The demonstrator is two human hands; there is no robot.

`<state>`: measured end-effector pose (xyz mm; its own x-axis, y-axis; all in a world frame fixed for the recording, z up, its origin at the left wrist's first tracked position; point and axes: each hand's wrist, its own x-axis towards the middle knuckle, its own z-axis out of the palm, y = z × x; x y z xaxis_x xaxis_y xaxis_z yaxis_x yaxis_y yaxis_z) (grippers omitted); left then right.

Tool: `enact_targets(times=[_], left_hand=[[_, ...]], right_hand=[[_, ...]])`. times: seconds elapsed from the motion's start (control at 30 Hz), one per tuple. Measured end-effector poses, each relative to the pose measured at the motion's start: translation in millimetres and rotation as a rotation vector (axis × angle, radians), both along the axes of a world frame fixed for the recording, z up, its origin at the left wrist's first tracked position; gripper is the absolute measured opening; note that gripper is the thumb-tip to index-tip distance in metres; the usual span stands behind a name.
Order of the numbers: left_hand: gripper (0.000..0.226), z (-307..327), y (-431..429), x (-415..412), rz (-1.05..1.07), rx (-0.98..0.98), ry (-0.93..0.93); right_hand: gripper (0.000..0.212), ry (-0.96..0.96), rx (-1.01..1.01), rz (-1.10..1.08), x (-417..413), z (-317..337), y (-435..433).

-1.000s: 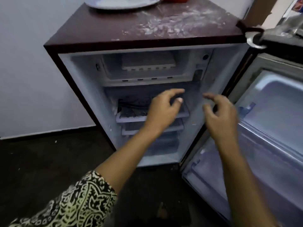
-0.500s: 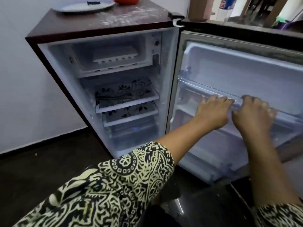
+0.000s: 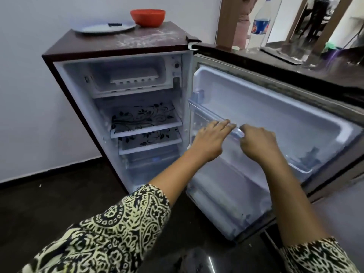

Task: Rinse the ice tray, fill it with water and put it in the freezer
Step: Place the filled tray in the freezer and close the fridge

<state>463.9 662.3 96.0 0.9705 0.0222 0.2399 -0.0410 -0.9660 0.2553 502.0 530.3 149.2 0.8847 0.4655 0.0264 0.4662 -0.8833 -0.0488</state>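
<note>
1. Wall (image 3: 29, 95): pale, plain, far left, meeting a dark floor (image 3: 49, 194).
2. Left sleeve (image 3: 108, 233): black-and-cream print, lower left, forearm reaching up and right.
3. Fridge (image 3: 157, 42): small, maroon, standing against the wall, white smears on its top.
4. Plate (image 3: 98, 28): grey, on the fridge top at the rear left, with a small dark item (image 3: 114, 24) lying on it.
5. Bowl (image 3: 147, 16): red, on the fridge top, just right of the plate.
6. Freezer (image 3: 137, 91): open-fronted box at the top of the fridge interior.
7. Tray (image 3: 134, 76): white, lying flat inside the freezer, long side facing out. Water level cannot be told.
8. Shelves (image 3: 145, 117): two, below the freezer, with a black floral pattern and a clear drawer (image 3: 153, 158) under them.
9. Left grip (image 3: 210, 140): palm down, fingers nearly straight, lying over the rail (image 3: 202, 111) and clasping nothing.
10. Rail: clear plastic bar across the inner face of the door.
11. Right grip (image 3: 258, 143): just right of the left one, fingers curled round the same rail.
12. Door (image 3: 275, 107): swung wide open to the right, white liner facing out.
13. Bottle (image 3: 260, 24): clear, blue label, upright on a dark tabletop (image 3: 334, 66) behind the door.
14. Right sleeve (image 3: 319, 255): same print, lower right.
</note>
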Motion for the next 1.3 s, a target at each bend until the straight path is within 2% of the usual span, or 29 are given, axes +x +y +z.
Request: enact_targets(times=[0.1,0.17,0.23,0.33,0.43,0.57,0.67,0.77,0.83,0.9,1.0,1.1,1.2,1.3], left_hand=[[0.077,-3.4,12.2,-18.6,0.084,0.02,0.013],[0.074,3.3,22.5,-31.1,0.139,0.065,0.045],[0.067,9.8,35.4,-42.8,0.179,0.131,0.081],[0.063,10.0,56.1,-59.1,0.223,0.14,0.151],[0.057,20.2,63.9,-85.9,0.275,0.031,0.101],[0.046,61.8,47.4,-154.8,0.324,-0.252,-0.13],[0.038,94.7,28.4,-200.1,0.38,-0.354,-0.265],[0.03,119.0,16.0,-219.7,0.419,-0.498,-0.4],[0.028,129.8,10.5,-224.3,0.451,-0.53,-0.43],[0.03,135.7,9.8,-226.2,0.504,-0.53,-0.459],[0.033,140.7,17.3,-228.9,0.629,-0.564,-0.531],[0.036,142.9,25.3,-224.3,0.73,-0.548,-0.508],[0.039,136.1,40.8,-210.9,0.852,-0.465,-0.5],[0.04,126.9,77.6,-203.3,1.053,-0.242,-0.597]], right_hand=[[0.043,0.136,-0.007,0.111,-26.5,16.8,9.5],[0.045,0.138,-0.001,0.196,-48.2,32.3,12.3],[0.045,0.032,0.058,0.293,-75.8,48.6,11.2],[0.043,-0.2,0.291,0.433,-118.8,69.5,4.1],[0.041,-0.313,0.462,0.534,-140.5,85.0,-4.8],[0.04,-0.326,0.505,0.571,-147.0,100.7,-13.9],[0.039,-0.277,0.501,0.569,-145.8,106.2,-3.2],[0.032,-0.023,0.522,0.638,-142.5,111.7,17.4],[0.026,0.139,0.613,0.708,-144.9,111.9,34.2],[0.025,0.182,0.759,0.738,-151.5,109.2,52.6],[0.036,0.271,0.913,0.812,-155.2,103.8,79.5],[0.037,0.298,0.971,0.851,-138.5,98.4,110.8],[0.029,0.105,1.038,0.825,-119.9,88.9,152.5],[0.027,-0.049,1.009,0.808,-116.7,73.8,199.3]])
